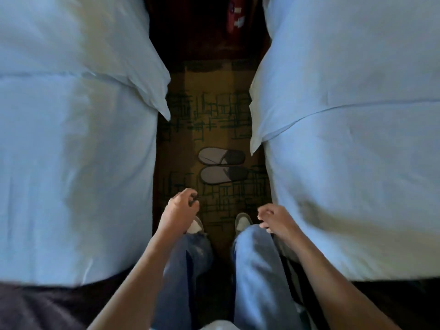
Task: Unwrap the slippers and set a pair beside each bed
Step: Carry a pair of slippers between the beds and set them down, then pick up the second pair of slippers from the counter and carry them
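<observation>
A pair of slippers (223, 166) with pale insoles and dark toe covers lies side by side on the carpet in the aisle, toes pointing at the right bed (352, 163). The left bed (71, 163) lies across the aisle from them. My left hand (181, 210) hovers just below and left of the slippers, fingers curled with nothing in them. My right hand (273, 219) hangs near the right bed's edge, fingers loosely curled and empty. Neither hand touches the slippers.
The aisle between the two white-covered beds is narrow, with patterned brown carpet (209, 115). My jeans-clad legs and shoes (242, 221) stand in it. A dark nightstand area with a red object (235, 15) closes the far end. Dark bed runners cross both bed feet.
</observation>
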### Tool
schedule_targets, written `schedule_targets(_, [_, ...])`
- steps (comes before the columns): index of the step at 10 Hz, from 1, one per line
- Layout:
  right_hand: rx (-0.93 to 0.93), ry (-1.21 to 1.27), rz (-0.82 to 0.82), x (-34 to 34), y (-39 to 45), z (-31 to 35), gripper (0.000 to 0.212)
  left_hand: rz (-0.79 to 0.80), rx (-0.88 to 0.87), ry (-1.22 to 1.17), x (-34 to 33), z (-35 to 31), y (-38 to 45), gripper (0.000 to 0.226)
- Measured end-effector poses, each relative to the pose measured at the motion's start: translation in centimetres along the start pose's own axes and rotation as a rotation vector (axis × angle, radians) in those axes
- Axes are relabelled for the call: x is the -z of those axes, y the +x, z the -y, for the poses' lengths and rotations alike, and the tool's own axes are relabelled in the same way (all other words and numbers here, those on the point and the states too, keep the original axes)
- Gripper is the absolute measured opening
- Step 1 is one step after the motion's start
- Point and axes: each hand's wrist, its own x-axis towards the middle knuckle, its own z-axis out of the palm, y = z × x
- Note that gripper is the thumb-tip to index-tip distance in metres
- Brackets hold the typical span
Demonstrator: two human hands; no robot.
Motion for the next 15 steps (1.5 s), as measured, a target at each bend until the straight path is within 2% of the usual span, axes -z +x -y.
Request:
schedule_targets(1, [0.039, 0.005, 0.019, 1.2, -8.9, 0.8, 0.015, 0.007, 0.013, -0.049, 3.4, -1.9, -8.1, 0.018])
schedule_targets(2, [0.06, -0.013, 0.004, 1.9, -15.8, -0.3, 0.013, 0.0, 0.07, -0.104, 4.9, -1.9, -14.7, 0.017])
schedule_targets(4, [0.01, 0.09, -0.146, 1.8, -24.8, -4.0, 0.03, 0.094, 0.129, -0.013, 5.8, 2.1, -22.2, 0.014])
schedule_targets(5, [-0.062, 0.279, -0.266, 0.7, -28.1, -7.0, 0.02, 0.134, 0.045, 0.025, 5.7, 3.2, -23.3, 0.023])
schedule_targets(6, [-0.16, 0.539, -0.323, -1.7, -31.9, -10.9, 0.015, 0.208, -0.026, 0.089, 5.2, 3.2, -24.1, 0.017])
schedule_targets(7, [-0.252, 0.707, -0.392, -5.4, -35.7, -15.2, 0.015, 0.303, -0.042, 0.148, 4.2, 3.4, -24.7, 0.007])
schedule_targets(8, [-0.335, 0.812, -0.436, -9.3, -39.4, -20.1, 0.022, 0.376, -0.004, 0.154, 2.3, 3.1, -24.6, 0.01])
schedule_targets(10, [-0.51, 1.06, -0.557, -16.8, -46.8, -29.8, 0.017, 0.5, -0.066, 0.292, -4.4, 0.5, -28.3, 0.009])
schedule_targets(12, [-0.522, 1.244, -0.636, -21.1, -53.3, -40.7, 0.018, 0.564, -0.129, 0.413, -14.7, -2.6, -35.3, 0.019])
schedule_targets(13, [-0.558, 1.308, -0.626, -22.5, -58.4, -47.3, 0.018, 0.755, -0.12, 0.293, -21.5, -3.4, -40.7, 0.028])
schedule_targets(14, [-0.571, 1.37, -0.641, -23.1, -63.4, -53.7, 0.021, 1.058, -0.486, -0.005, -28.4, -4.2, -44.3, 0.05])
schedule_targets(15, [-0.603, 1.451, -0.728, -22.1, -67.8, -58.9, 0.012, 0.815, -0.395, 0.661, -34.1, -5.1, -53.3, 0.042])
